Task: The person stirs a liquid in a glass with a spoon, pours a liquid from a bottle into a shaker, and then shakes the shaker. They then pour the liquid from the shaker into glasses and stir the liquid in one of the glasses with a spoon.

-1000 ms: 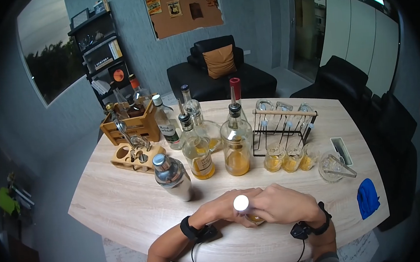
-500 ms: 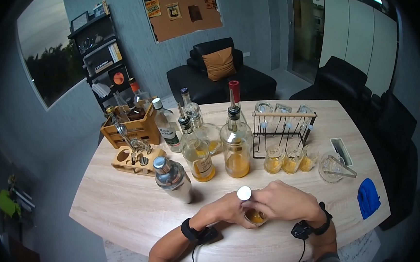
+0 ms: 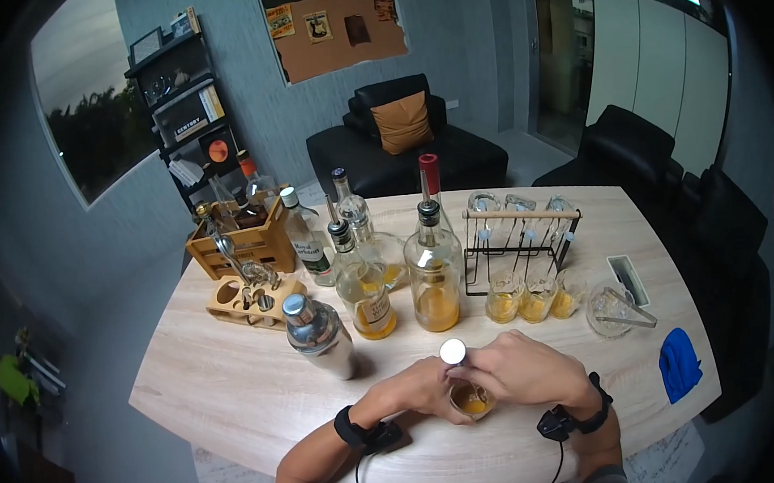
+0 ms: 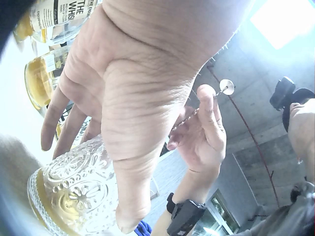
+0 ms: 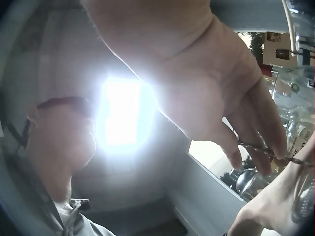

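Note:
My left hand (image 3: pixel 417 388) holds an embossed drinking glass (image 4: pixel 78 189) low over the near middle of the table, thumb on one side and fingers on the other. Amber liquid and ice show through the glass's mouth in the head view. Above it, my right hand (image 3: pixel 526 371) pinches a bar spoon (image 5: pixel 253 147) by its twisted metal shaft. The spoon's round disc end (image 3: pixel 453 352) points up, and its lower end is hidden by the hands and glass. A steel cocktail shaker (image 3: pixel 320 338) stands beyond my left hand.
Two pourer-topped bottles (image 3: pixel 434 278) stand ahead, with other bottles behind. Several small glasses of amber drink (image 3: pixel 503 301) sit by a wire glass rack (image 3: pixel 522 241). Tongs lie across a glass bowl (image 3: pixel 607 311), near a blue cloth (image 3: pixel 680 366). A wooden holder (image 3: pixel 230 306) and crate (image 3: pixel 244 251) are left.
The spoon's disc end has shifted slightly away and to the right. More of the glass's mouth shows between my hands. Both hands keep their hold; the head view has tilted a little.

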A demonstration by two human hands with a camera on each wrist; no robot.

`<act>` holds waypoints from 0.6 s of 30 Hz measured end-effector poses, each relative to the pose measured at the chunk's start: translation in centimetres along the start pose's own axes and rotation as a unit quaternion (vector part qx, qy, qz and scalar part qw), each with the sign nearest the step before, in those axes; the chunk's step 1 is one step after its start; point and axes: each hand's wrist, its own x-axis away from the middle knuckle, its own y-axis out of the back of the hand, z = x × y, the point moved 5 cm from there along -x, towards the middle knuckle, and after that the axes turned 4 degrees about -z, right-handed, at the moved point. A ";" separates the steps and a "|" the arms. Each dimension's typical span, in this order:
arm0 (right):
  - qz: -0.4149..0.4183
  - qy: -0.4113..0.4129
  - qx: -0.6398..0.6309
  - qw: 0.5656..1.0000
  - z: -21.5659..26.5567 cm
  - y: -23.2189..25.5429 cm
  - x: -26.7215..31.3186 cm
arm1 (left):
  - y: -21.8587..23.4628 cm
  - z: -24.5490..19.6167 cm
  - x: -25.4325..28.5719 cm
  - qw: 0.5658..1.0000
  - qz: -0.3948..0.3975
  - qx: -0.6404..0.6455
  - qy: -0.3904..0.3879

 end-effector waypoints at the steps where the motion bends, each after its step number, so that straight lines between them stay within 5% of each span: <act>1: 0.024 0.013 -0.001 1.000 0.1 -0.1 0.1 | 0.0 -0.1 0.1 0.998 0.035 0.002 0.046; 2: 0.025 0.013 -0.001 1.000 0.0 -0.5 0.2 | -0.4 0.8 0.0 0.998 0.035 0.003 0.047; 4: -0.027 0.163 -0.026 0.986 1.3 -0.9 0.4 | -0.2 1.1 -0.1 0.976 -0.112 0.085 -0.169; 5: -0.026 0.163 -0.027 0.986 1.4 -1.1 0.3 | 1.2 -0.3 1.4 0.967 -0.131 0.089 -0.200; 6: -0.027 0.189 -0.032 0.981 1.9 -1.3 0.1 | 1.7 -1.2 1.5 0.967 -0.131 0.089 -0.199; 8: -0.028 0.216 -0.038 0.975 2.3 -1.5 0.0 | 1.3 -0.9 0.9 0.977 -0.040 0.202 -0.049; 10: -0.012 0.079 -0.043 0.996 1.0 -1.6 -0.5 | -0.1 0.4 0.6 0.974 -0.030 0.223 -0.029; 12: -0.019 0.059 -0.028 0.998 0.3 -1.3 -0.6 | -0.6 0.7 0.5 0.969 -0.021 0.244 -0.009; 14: -0.024 0.040 -0.011 0.999 -0.2 -0.8 -0.7 | -0.4 0.5 0.4 0.997 -0.041 0.065 -0.014; 18: 0.022 0.005 -0.012 1.000 0.5 0.2 -0.2 | -0.7 1.1 -0.2 0.998 -0.045 0.040 -0.024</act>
